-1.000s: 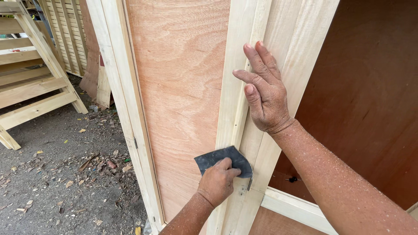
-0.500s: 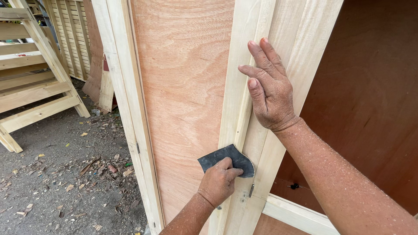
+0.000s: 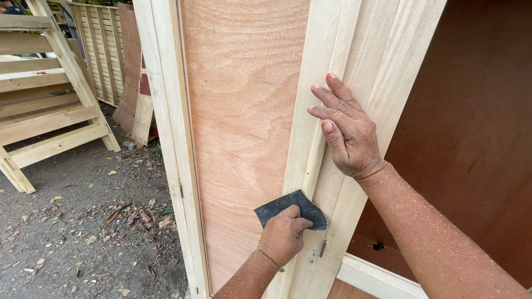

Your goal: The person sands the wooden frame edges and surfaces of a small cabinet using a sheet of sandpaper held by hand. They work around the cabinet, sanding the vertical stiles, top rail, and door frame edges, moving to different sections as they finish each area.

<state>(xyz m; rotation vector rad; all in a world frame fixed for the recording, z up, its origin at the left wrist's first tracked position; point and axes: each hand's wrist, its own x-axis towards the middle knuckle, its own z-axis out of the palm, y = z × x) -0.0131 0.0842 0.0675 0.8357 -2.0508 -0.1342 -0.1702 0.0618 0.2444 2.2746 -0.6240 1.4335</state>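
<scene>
A tall plywood door panel [image 3: 244,111] in a pale wooden frame stands upright before me. My left hand [image 3: 284,235] presses a dark grey sheet of sandpaper [image 3: 291,206] against the frame's pale stile [image 3: 310,144], low down, just above a small metal hinge [image 3: 323,248]. My right hand [image 3: 346,127] lies flat higher up on the same stile, fingers spread and pointing up, holding nothing. Both forearms are dusted with fine sawdust.
Behind the open door is the dark brown inside of a cabinet [image 3: 476,138] with a pale bottom rail [image 3: 377,277]. To the left are stacked wooden frames [image 3: 50,105], slatted panels [image 3: 105,55] and a gravel floor [image 3: 77,238] littered with wood chips.
My left hand has slid the sandpaper slightly down along the stile. My right hand stays pressed on the frame.
</scene>
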